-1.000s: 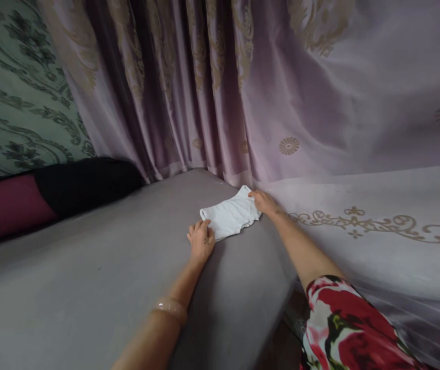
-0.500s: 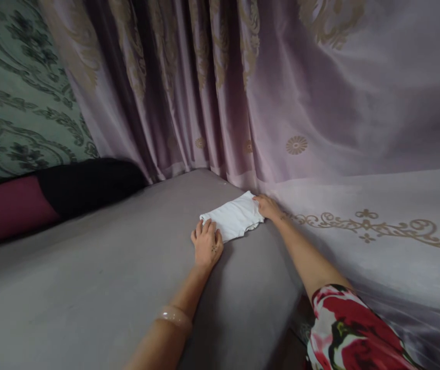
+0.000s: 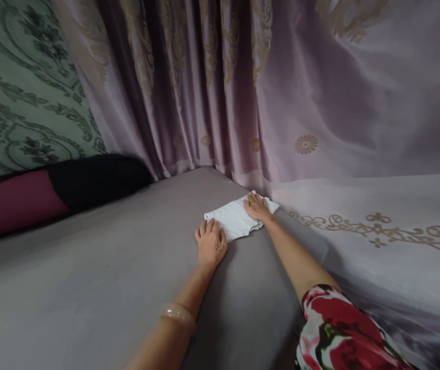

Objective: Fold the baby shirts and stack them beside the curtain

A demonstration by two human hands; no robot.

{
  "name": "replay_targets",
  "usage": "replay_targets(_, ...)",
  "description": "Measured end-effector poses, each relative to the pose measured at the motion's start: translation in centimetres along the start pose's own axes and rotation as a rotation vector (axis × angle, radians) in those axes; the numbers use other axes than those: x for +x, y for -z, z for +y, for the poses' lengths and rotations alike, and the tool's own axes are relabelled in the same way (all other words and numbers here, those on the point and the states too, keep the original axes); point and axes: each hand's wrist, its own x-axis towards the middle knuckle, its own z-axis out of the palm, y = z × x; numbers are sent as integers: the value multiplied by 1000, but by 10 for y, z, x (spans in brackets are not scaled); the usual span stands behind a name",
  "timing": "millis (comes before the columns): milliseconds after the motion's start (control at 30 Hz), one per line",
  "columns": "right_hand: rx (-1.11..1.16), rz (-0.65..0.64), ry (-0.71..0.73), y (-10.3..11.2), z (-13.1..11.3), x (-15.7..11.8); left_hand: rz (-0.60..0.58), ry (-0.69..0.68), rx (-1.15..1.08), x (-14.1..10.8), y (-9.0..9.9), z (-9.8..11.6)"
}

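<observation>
A folded white cloth point(image 3: 235, 218) lies on the grey bed surface point(image 3: 127, 267) close to its far corner. My left hand point(image 3: 210, 244) rests at the cloth's near left edge, fingers bent and a little apart, fingertips on the fabric. On the right part of the cloth my right hand point(image 3: 257, 207) lies flat with its fingers spread; a bit of the cloth shows beyond it on the right. A pale bangle circles my left forearm.
A black and maroon cushion point(image 3: 96, 180) lies along the far left edge, against the green patterned wall point(image 3: 31, 103). Purple curtains with gold patterns point(image 3: 300, 103) hang behind the corner and down the right side.
My right hand has moved from gripping the cloth's right end to lying flat on top, further left. The cloth's right end now reaches further right. My left hand keeps its place on the cloth.
</observation>
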Motion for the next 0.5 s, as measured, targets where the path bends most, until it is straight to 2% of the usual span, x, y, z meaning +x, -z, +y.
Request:
replay_targets(167, 14, -7, -6, 9, -5, -6, -7, 11, -34, 1, 0, 0)
replay_targets(300, 3, 45, 95, 3, -38, -25, -18, 43, -113, 7, -3, -2)
replay_targets(400, -12, 13, 231, -11, -68, -47, -7, 129, -261, 12, -3, -1)
replay_targets(467, -59, 7, 310, -21, -81, -61, 4, 237, -390, 14, -1, 1)
replay_targets(500, -85, 25, 305, -25, -83, -66, 15, 286, -463, 15, 1, 0)
